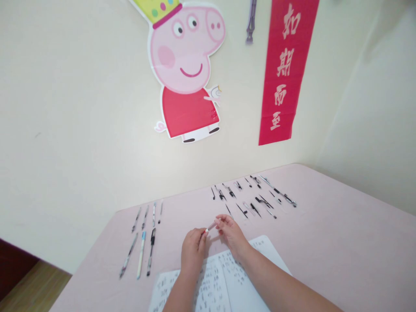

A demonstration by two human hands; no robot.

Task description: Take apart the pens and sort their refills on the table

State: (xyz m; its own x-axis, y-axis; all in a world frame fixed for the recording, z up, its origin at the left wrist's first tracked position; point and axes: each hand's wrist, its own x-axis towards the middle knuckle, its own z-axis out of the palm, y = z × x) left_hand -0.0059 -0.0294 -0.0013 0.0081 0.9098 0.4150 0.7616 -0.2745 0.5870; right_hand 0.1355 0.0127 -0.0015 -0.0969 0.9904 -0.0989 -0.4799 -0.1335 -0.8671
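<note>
- Two bare hands meet over the near part of the table: the left hand (194, 244) and the right hand (230, 229), fingertips near each other.
- Between them is a slim, pale pen piece (211, 225), tilted, its upper end toward the right hand; fingers hide part of it.
- The left thumb and fingers pinch its lower end, where a white bit shows; the right thumb and fingertips grasp the other end.
- Below the hands lie handwritten pages (248, 294), partly covered by both forearms.
- To the left, on the pink tablecloth (341, 242), four pens (154, 213) form a back row, the rightmost one slimmer.
- In front of them are three more: a clear-barrelled pen (128, 255), a cream pen with a blue end (141, 255) and a black-capped pen (151, 252).
- Beyond the right hand, loose pen parts (255, 209), mostly black, spread in two rough rows; many are too small to identify.
- A Peppa Pig cutout (190, 108) and a red banner with pale Chinese characters (286, 73) hang on the wall (81, 108) behind.
</note>
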